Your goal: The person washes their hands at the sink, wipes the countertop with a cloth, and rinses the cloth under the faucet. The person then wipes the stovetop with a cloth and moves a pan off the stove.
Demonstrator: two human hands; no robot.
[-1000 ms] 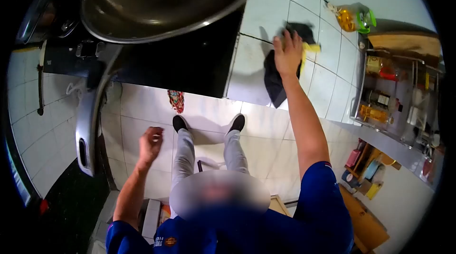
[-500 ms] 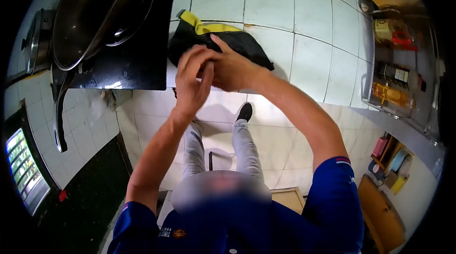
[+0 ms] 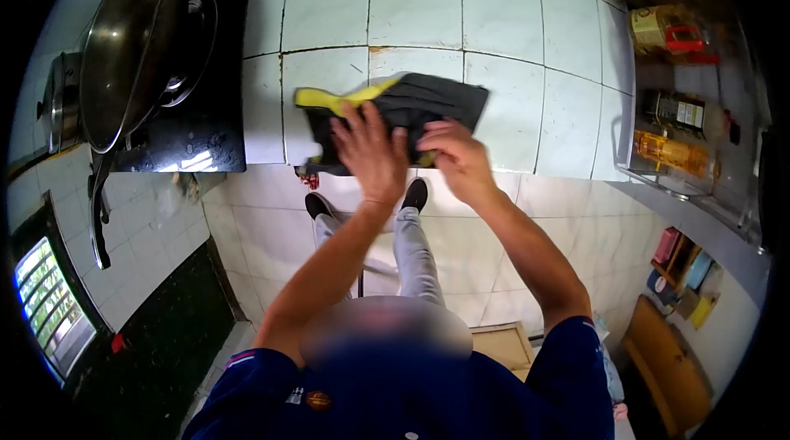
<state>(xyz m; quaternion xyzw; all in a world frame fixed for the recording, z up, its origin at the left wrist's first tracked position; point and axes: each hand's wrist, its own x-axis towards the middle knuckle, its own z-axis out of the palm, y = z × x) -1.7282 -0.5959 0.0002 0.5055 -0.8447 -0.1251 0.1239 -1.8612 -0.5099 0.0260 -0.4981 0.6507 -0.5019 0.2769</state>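
A black cloth item with a yellow band (image 3: 436, 98) lies spread on the white tiled counter (image 3: 415, 4), near its front edge. My left hand (image 3: 372, 152) rests on the cloth's left part with its fingers spread. On the right part, my right hand (image 3: 457, 156) has its fingers bent together at the cloth's lower edge, pinching what looks like its fabric. The fingertips of the right hand are partly blurred.
A large pan (image 3: 123, 53) sits on the black stove (image 3: 210, 139) at the left, its handle jutting past the front edge. A rack (image 3: 629, 135) with several bottles stands at the right. A lidded pot (image 3: 62, 102) is at the far left.
My hands, close together half a second ago, have moved apart over the cloth. The cloth is spread flatter. The view has shifted, with the stove further left.
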